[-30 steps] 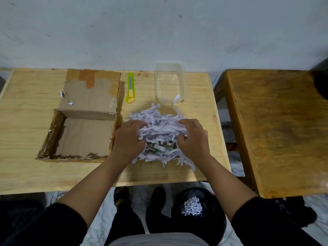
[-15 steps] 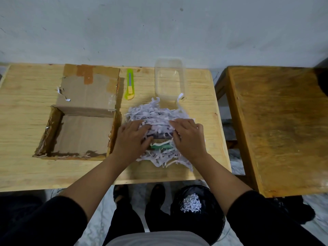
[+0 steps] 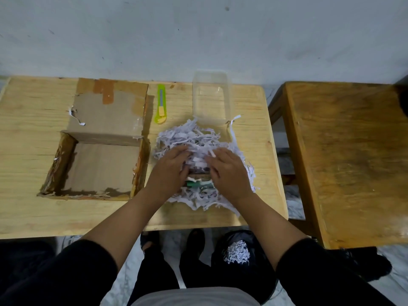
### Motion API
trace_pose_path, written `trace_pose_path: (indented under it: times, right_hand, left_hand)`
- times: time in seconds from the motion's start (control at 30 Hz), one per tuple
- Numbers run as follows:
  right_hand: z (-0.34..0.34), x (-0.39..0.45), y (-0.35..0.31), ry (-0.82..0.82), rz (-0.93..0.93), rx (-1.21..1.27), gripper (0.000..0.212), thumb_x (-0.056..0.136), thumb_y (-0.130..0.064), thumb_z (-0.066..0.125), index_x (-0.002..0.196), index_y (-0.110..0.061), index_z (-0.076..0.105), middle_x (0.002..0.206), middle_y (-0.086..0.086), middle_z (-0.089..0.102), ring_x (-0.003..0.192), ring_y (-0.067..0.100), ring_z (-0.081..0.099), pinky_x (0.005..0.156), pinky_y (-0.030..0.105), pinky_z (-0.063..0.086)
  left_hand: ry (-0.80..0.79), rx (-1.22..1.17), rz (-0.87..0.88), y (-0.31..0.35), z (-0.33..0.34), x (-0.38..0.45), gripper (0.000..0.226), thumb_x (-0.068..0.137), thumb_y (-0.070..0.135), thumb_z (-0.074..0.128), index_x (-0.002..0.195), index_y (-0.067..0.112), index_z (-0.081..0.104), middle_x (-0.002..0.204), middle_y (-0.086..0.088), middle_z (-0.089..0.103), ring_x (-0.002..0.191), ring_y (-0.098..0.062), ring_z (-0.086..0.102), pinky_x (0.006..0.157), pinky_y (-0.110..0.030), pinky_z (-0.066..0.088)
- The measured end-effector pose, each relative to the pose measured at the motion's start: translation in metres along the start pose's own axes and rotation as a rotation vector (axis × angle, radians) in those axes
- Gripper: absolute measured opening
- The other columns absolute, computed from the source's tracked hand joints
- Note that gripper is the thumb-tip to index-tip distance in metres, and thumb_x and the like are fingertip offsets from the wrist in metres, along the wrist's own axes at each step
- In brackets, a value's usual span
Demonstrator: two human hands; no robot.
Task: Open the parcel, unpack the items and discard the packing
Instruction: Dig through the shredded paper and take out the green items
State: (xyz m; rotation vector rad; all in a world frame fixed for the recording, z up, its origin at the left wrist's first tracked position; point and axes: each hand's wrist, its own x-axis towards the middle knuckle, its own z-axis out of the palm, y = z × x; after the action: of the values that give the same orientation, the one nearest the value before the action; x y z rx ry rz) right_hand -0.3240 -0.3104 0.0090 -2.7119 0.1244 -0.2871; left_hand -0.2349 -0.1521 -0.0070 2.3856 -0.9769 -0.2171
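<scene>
the table holds the emptied box at left; beside it sits the shred pile, over a bin below. left hand and right hand press in, fingers loosely spread, parting shreds off a green item; next, i'd guess, lift that clear

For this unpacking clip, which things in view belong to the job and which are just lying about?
Belong to the job:
- cardboard box, open
- shredded paper pile under both hands
- green item showing in the pile
- black bin holding shreds
- utility knife
- left hand, right hand

Lying about:
- clear plastic container
- darker side table
</scene>
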Motion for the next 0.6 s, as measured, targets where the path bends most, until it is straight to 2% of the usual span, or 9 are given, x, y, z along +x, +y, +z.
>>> trace_pose_path:
  times: [0.07,0.17,0.23,0.3,0.37,0.47,0.53,0.6]
  right_hand:
    - [-0.002,0.005,0.005,0.043,0.126,0.054,0.026,0.079,0.0,0.056,0.101,-0.002,0.069,0.102,0.02,0.068,0.096,0.035,0.065,0.076,0.041,0.056]
    - [-0.008,0.011,0.006,0.082,0.346,0.153,0.025,0.089,-0.005,0.053,0.109,-0.001,0.066,0.117,0.021,0.063,0.11,0.034,0.059,0.089,0.041,0.051]
    - [-0.012,0.013,0.004,0.071,0.4,0.224,0.026,0.089,-0.007,0.053,0.113,-0.005,0.065,0.121,0.017,0.061,0.112,0.03,0.057,0.089,0.035,0.047]
    - [-0.023,0.015,-0.002,0.112,0.346,0.258,0.029,0.084,-0.011,0.057,0.111,-0.012,0.066,0.12,0.014,0.059,0.109,0.027,0.056,0.087,0.032,0.046]
    - [-0.027,0.015,-0.005,0.185,0.167,0.155,0.029,0.076,-0.016,0.058,0.103,-0.017,0.069,0.113,0.014,0.061,0.107,0.029,0.057,0.088,0.035,0.045]
    - [-0.018,0.012,-0.008,0.094,-0.023,-0.009,0.019,0.068,-0.022,0.064,0.085,-0.022,0.071,0.111,0.009,0.063,0.113,0.031,0.054,0.095,0.047,0.04]
    - [-0.008,0.011,-0.006,-0.039,0.035,-0.087,0.017,0.064,-0.026,0.07,0.081,-0.025,0.071,0.117,0.006,0.062,0.118,0.032,0.052,0.096,0.057,0.036]
    - [-0.003,0.012,-0.001,-0.079,0.115,-0.097,0.021,0.062,-0.018,0.076,0.082,-0.023,0.073,0.116,0.008,0.064,0.109,0.035,0.058,0.087,0.055,0.045]
  left_hand:
    - [0.076,-0.03,-0.064,-0.001,-0.003,0.001,0.03,0.082,0.001,0.062,0.112,-0.001,0.061,0.119,-0.016,0.059,0.11,-0.029,0.057,0.095,-0.032,0.044]
    - [0.144,-0.064,-0.167,0.002,-0.007,0.003,0.022,0.086,0.008,0.062,0.107,0.002,0.066,0.111,-0.016,0.064,0.104,-0.028,0.06,0.089,-0.025,0.04]
    - [0.177,-0.099,-0.224,0.006,-0.011,0.004,0.02,0.084,0.01,0.064,0.103,0.006,0.068,0.111,-0.013,0.065,0.105,-0.025,0.058,0.089,-0.023,0.038]
    - [0.247,-0.088,-0.12,0.009,-0.016,0.003,0.018,0.081,0.008,0.066,0.098,0.007,0.068,0.11,-0.013,0.063,0.106,-0.024,0.057,0.091,-0.029,0.043]
    - [0.301,-0.042,0.097,0.01,-0.019,0.001,0.014,0.081,0.01,0.067,0.094,0.007,0.069,0.106,-0.013,0.064,0.103,-0.025,0.057,0.09,-0.036,0.047]
    - [0.199,0.027,0.264,0.006,-0.015,0.0,0.013,0.081,0.023,0.066,0.087,0.013,0.072,0.099,-0.007,0.068,0.101,-0.024,0.057,0.087,-0.041,0.043]
    - [0.066,0.094,0.257,0.002,-0.009,0.002,0.023,0.082,0.034,0.058,0.093,0.02,0.072,0.11,-0.005,0.066,0.111,-0.022,0.049,0.092,-0.042,0.036]
    - [-0.011,0.102,0.204,-0.001,-0.007,0.007,0.027,0.081,0.032,0.059,0.102,0.02,0.07,0.12,-0.009,0.06,0.116,-0.027,0.048,0.093,-0.045,0.039]
